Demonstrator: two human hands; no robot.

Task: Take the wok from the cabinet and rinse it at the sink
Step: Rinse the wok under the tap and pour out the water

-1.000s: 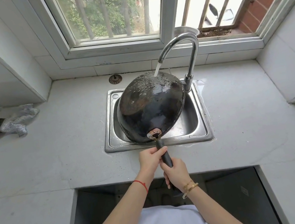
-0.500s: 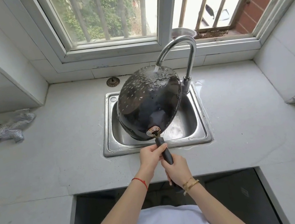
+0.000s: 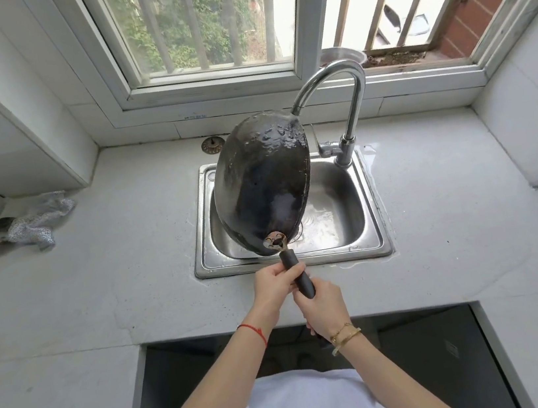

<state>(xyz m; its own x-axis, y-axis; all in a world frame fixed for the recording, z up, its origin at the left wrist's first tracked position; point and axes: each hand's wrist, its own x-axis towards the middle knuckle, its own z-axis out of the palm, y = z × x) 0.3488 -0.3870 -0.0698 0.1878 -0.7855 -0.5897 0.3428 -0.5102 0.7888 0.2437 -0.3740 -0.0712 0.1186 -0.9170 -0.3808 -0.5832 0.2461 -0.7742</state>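
Observation:
A black wok (image 3: 259, 184) hangs over the steel sink (image 3: 375, 223), tipped up nearly on edge with its wet rounded underside toward me. Its top rim sits right under the spout of the chrome tap (image 3: 346, 103), and water runs over it. Both hands grip the dark handle (image 3: 300, 277): my left hand (image 3: 274, 287) higher up near the wok, my right hand (image 3: 323, 308) lower down toward the end. The inside of the wok is turned away to the right and is hidden.
A sink strainer plug (image 3: 212, 144) lies on the counter behind the sink. A crumpled silvery scrubbing cloth (image 3: 32, 225) rests at the far left by the wall. The open cabinet space (image 3: 197, 369) lies below the counter edge in front of me. Water pools around the sink rim.
The wok has been rotated on its handle from lying flatter, underside up, to standing nearly on edge. Its rim has moved close under the tap spout. Both hands kept their hold.

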